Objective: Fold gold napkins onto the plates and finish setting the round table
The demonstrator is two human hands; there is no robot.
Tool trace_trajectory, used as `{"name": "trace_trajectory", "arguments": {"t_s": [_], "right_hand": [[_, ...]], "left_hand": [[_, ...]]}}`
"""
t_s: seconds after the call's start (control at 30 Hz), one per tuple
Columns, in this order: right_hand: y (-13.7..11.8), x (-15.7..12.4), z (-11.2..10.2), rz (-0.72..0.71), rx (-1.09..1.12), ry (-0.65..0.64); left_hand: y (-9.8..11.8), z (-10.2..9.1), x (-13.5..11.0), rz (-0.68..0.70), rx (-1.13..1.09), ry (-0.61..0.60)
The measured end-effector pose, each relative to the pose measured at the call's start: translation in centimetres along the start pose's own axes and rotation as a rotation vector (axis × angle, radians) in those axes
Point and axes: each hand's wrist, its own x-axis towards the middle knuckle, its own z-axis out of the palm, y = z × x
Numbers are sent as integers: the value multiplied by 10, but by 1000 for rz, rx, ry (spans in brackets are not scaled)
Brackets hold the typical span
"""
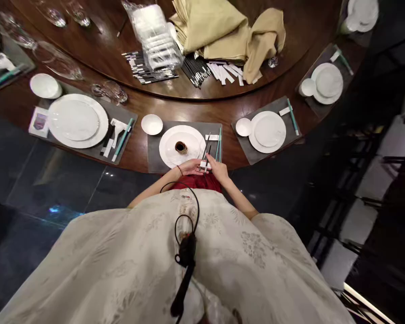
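Over the table's near edge, my left hand [189, 167] and my right hand [218, 167] meet in front of me. Both hold a small white paper sleeve [205, 165], with my right fingers pinching it and my left fingertips against its side. A pair of dark chopsticks [206, 148] rises from it toward a grey placemat [153, 150]. On that mat, just beyond my hands, lie a white plate [170, 150] with a small dark object [181, 147] at its centre and a pair of teal chopsticks [219, 144].
A small white bowl [151, 124] stands left of the plate. Further place settings with plates and mats line the dark wooden table [135, 108]. Glasses, beige napkins [216, 31], bagged white items and bundled cutlery lie on the central turntable [101, 76].
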Motion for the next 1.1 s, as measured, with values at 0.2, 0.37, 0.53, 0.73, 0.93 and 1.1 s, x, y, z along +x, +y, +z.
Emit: {"name": "trace_trajectory", "arguments": {"t_s": [0.2,0.37,0.53,0.73,0.93,1.1], "right_hand": [[-3,-6,3,-104,-1,10],[15,-18,25,-132,149,-34],[44,-4,55,355,385,-13],[37,44,65,676,428,-87],[27,50,68,665,339,-93],[23,54,68,719,349,-100]], "left_hand": [[-9,7,12,13,-41,108],[-21,21,33,91,-70,321],[-23,17,38,79,-28,379],[-31,19,36,50,27,306],[-28,11,36,70,84,298],[-29,3,33,77,68,307]]}}
